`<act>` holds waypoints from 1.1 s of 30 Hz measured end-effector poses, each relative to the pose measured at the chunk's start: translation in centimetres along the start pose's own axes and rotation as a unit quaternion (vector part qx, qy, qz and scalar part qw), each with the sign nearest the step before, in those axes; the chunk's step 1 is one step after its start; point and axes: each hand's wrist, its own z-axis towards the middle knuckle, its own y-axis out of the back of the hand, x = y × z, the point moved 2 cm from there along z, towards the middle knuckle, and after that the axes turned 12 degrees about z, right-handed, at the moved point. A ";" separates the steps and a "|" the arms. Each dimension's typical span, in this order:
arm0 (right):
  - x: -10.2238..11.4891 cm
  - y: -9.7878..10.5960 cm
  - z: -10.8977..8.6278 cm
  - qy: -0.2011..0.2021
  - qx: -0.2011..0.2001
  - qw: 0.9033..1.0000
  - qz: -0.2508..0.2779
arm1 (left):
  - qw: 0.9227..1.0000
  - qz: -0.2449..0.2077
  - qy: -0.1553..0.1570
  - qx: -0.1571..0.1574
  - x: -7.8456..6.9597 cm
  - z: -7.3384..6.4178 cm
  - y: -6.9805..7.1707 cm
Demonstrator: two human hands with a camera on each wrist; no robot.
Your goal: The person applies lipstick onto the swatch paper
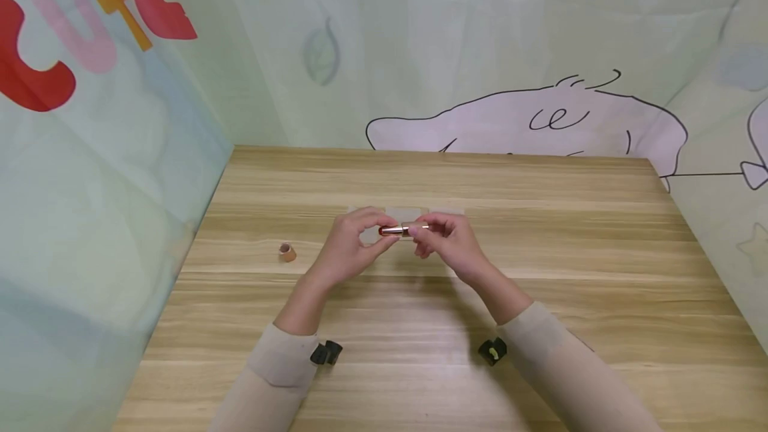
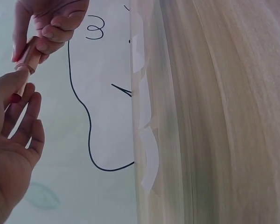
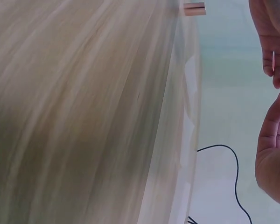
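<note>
A lipstick (image 1: 393, 231) with a shiny metallic tube is held level above the middle of the table, its red tip pointing left. My left hand (image 1: 350, 245) pinches the tube close to the red tip between thumb and fingers. On the other end, my right hand (image 1: 453, 244) grips the base. The left wrist view shows the rose-gold base (image 2: 30, 57) between the right fingers and the red tip (image 2: 15, 98) by the left thumb. A small copper-coloured cap (image 1: 287, 253) stands on the table to the left of my left hand. In the right wrist view the lipstick is mostly hidden.
The wood-grain table (image 1: 540, 232) extends around both hands. Several pale strips (image 1: 403, 213) lie on it just beyond the hands. A printed cloth (image 1: 288, 32) rises behind the table and along its sides.
</note>
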 end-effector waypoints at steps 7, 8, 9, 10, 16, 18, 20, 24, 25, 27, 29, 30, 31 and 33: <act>-0.2 -0.5 0.0 -0.041 -0.029 0.999 0.021 | 1.000 0.016 -0.015 -0.003 -0.1 -0.1 0.1; -0.2 -0.5 -0.1 -0.045 -0.031 0.998 0.025 | 1.000 0.019 -0.017 -0.003 -0.1 -0.1 0.2; -0.2 -0.6 -0.1 -0.050 -0.031 0.998 0.028 | 1.000 0.022 -0.019 -0.003 -0.1 -0.2 0.1; -0.2 -0.6 -0.1 -0.056 -0.033 0.997 0.033 | 0.999 0.026 -0.021 -0.003 -0.1 -0.2 0.1; -0.3 -1.0 -0.2 -0.083 -0.047 0.992 0.077 | 0.999 0.043 -0.028 -0.011 0.0 -0.4 0.0; -0.3 -1.1 -0.2 -0.083 -0.051 0.991 0.091 | 0.998 0.044 -0.029 -0.015 0.0 -0.4 0.0; -0.4 -1.2 -0.2 -0.080 -0.053 0.990 0.104 | 0.999 0.042 -0.029 -0.017 0.1 -0.4 0.0; -0.5 -1.2 -0.2 -0.068 -0.051 0.989 0.124 | 0.999 0.034 -0.015 -0.005 0.3 -0.6 0.1; -0.5 -1.2 -0.2 -0.066 -0.051 0.988 0.127 | 0.999 0.032 -0.006 -0.001 0.4 -0.7 0.2; -0.4 -1.1 -0.2 -0.061 -0.052 0.988 0.129 | 0.999 0.031 0.012 0.007 0.6 -0.8 0.4; -0.3 -1.0 -0.2 -0.058 -0.054 0.988 0.130 | 0.999 0.037 0.029 0.013 0.9 -1.0 0.7; -0.3 -1.0 -0.2 -0.057 -0.055 0.988 0.130 | 0.998 0.043 0.035 0.016 1.1 -1.1 0.8; -0.3 -0.9 -0.1 -0.056 -0.056 0.988 0.131 | 0.998 0.049 0.040 0.018 1.2 -1.1 1.0; -0.2 -0.9 -0.1 -0.054 -0.058 0.988 0.136 | 0.997 0.062 0.046 0.024 1.4 -1.2 1.2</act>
